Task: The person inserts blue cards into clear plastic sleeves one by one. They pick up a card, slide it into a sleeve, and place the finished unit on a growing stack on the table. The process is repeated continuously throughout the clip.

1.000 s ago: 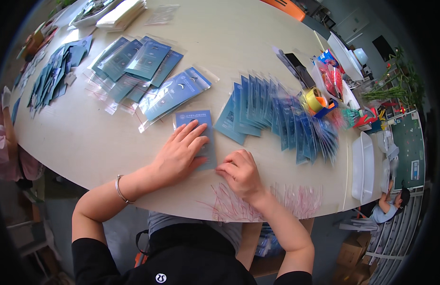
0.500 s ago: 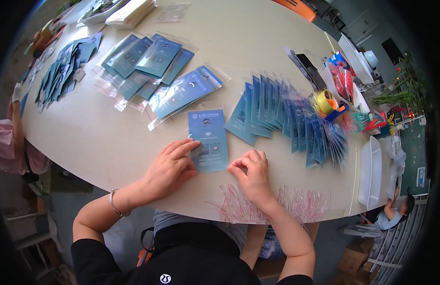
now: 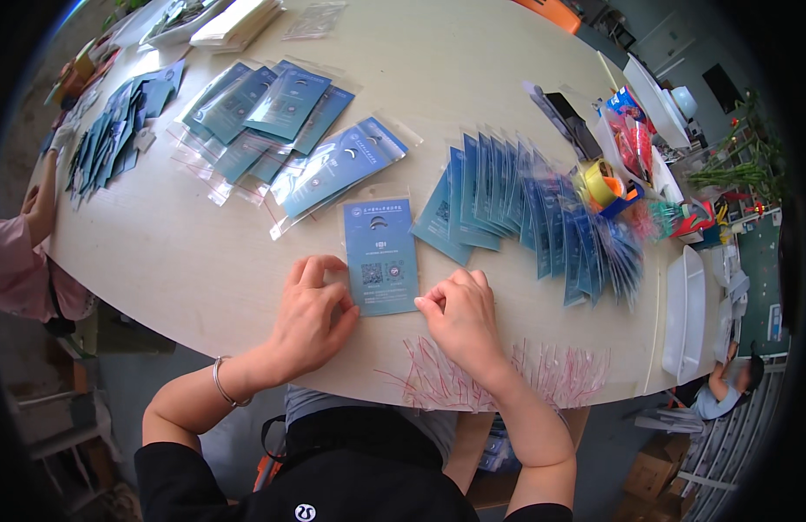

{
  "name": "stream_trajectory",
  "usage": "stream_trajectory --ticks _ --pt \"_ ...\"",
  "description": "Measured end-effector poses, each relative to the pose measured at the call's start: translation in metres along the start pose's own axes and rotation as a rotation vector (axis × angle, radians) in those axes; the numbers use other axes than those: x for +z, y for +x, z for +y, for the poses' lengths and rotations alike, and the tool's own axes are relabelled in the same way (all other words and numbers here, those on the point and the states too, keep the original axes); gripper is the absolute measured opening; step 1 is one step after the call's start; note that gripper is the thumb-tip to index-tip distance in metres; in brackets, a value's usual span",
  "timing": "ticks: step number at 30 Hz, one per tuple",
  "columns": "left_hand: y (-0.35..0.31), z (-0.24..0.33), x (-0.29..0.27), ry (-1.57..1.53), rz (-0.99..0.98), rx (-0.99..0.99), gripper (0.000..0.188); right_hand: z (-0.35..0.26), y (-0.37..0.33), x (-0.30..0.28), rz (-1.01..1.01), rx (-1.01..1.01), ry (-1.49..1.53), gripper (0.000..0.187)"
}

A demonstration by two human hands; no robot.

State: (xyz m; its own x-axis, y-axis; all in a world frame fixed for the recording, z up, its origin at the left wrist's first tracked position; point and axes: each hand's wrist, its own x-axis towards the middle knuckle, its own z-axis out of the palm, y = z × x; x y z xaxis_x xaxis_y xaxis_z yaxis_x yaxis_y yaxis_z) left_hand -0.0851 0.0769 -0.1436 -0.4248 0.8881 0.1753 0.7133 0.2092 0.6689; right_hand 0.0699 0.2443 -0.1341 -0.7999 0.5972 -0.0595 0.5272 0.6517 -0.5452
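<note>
A blue printed card in a clear plastic bag [image 3: 381,257] lies upright in front of me, with a curved slot near its top and two square codes lower down. At its lower left edge, my left hand [image 3: 312,315] has its fingers bent and its thumb against the side. My right hand [image 3: 459,317] is closed in a pinch at the lower right corner. Just beyond lie more bagged blue cards [image 3: 338,170] in overlapping stacks. To the right, a fanned row of bagged cards [image 3: 490,187] curves toward me.
Thin clear strips with red edges [image 3: 446,378] line the table's near edge. Loose blue cards [image 3: 116,130] lie at the far left, near another person's arm [image 3: 42,196]. On the right are yellow tape [image 3: 594,183], a dark phone-like object [image 3: 570,126] and a white tray [image 3: 684,313].
My left hand's fingers have lifted off the card's face and curled back to its left edge, uncovering the code. My right hand stays at the corner. The other person's arm has reached farther forward.
</note>
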Motion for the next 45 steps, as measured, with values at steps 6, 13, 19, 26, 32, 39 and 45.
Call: stream_trajectory --ticks 6,13,19,26,32,39,45 --pt "-0.007 0.004 0.010 0.049 0.081 -0.021 0.027 -0.002 0.006 -0.009 -0.050 0.094 0.026 0.018" --pt "-0.005 0.001 0.011 0.335 -0.306 0.404 0.049 0.002 -0.016 0.020 0.279 -0.622 -0.255 0.032" --pt "0.042 -0.007 0.010 0.183 -0.329 0.412 0.042 0.003 -0.014 0.013 0.296 -0.490 -0.462 0.037" --pt "0.106 -0.015 0.038 -0.123 -0.023 0.349 0.031 0.067 -0.008 -0.094 0.678 -0.182 -0.023 0.016" --pt "0.152 -0.017 0.060 -0.764 0.120 -0.305 0.021 0.256 -0.011 -0.213 0.525 0.147 -0.364 0.037" --pt "0.209 0.024 0.037 -0.576 -0.334 -0.623 0.069 0.282 0.007 -0.157 0.388 0.528 -0.363 0.067" --pt "0.242 0.061 0.072 -0.906 -0.462 -0.610 0.054 0.202 -0.004 -0.132 0.337 0.677 -0.325 0.084"
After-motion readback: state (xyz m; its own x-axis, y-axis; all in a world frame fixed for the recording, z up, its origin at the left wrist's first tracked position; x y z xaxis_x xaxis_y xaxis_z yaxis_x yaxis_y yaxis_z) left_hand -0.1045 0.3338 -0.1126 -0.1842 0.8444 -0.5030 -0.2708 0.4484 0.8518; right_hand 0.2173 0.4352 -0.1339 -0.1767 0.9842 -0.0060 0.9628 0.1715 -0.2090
